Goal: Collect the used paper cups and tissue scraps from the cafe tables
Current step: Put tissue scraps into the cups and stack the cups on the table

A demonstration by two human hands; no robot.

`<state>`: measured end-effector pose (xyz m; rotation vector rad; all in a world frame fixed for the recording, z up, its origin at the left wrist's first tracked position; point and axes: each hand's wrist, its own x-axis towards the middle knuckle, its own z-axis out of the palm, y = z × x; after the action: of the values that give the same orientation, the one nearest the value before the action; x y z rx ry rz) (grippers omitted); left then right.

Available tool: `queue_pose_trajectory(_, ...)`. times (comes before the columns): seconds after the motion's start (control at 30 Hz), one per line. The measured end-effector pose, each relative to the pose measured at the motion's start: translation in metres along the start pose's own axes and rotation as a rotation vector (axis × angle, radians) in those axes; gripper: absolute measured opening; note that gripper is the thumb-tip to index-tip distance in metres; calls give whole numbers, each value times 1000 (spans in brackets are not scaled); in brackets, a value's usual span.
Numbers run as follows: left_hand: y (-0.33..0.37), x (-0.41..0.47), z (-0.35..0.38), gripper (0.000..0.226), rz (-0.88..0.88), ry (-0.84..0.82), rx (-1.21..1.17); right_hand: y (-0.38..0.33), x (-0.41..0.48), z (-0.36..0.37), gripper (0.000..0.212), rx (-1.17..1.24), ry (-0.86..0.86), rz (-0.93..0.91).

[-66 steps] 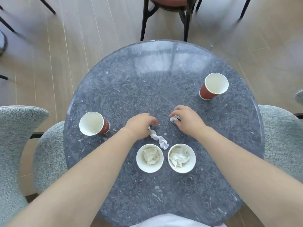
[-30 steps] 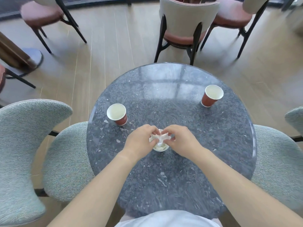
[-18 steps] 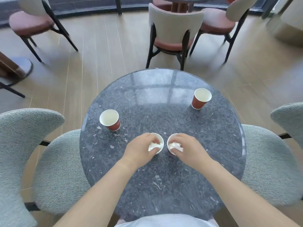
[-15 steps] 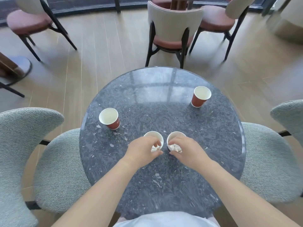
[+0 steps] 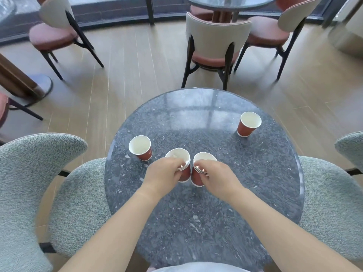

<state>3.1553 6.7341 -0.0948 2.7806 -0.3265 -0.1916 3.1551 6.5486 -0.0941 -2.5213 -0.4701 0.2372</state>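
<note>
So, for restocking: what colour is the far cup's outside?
Red-brown on the far cup, head view.

Two cup stacks (image 5: 185, 174) (image 5: 196, 178) and two single cups (image 5: 140, 148) (image 5: 248, 124) — plus two grey armchairs (image 5: 39, 163) (image 5: 330, 203).

Both my forearms reach forward and converge. My left hand (image 5: 166, 173) curls its fingers over the rim of the left cup stack (image 5: 183, 173). My right hand (image 5: 217, 176) grips the right cup stack (image 5: 196, 178) likewise, its fingertips near the left's but apart.

Two nested stacks of red, white-lined paper cups stand upright side by side, the left stack (image 5: 185, 173) holding tissue scraps (image 5: 176, 155), the right stack (image 5: 196, 178) next to it, with the near-left cup (image 5: 140, 147) just beside them and the far-right cup (image 5: 247, 125) well apart, both empty.
</note>
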Motion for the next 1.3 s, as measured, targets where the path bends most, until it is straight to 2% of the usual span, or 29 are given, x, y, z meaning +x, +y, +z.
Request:
queue_pose_trajectory(0.3,-45,-11,-54,20,-126,362,-140,-46,40,-5,39,39,106,-183)
queue_pose_trajectory(0.53,-77,-8,-75,21,-260,491,-95,-50,50,-2,39,34,117,-201)
queue_pose_trajectory(0.73,-85,6,-62,21,-297,344,-24,-37,43,-2,38,22,112,-158)
queue_pose_trajectory(0.87,-83,13,-48,18,-306,221,-66,-29,38,-3,37,19,119,-126)
queue_pose_trajectory(1.07,-44,39,-27,17,-170,78,-65,-11,32,-12,37,18,138,-54)
queue_pose_trajectory(1.3,0,67,0,25,-45,-123,78,21,8,-29,38,27,209,69)
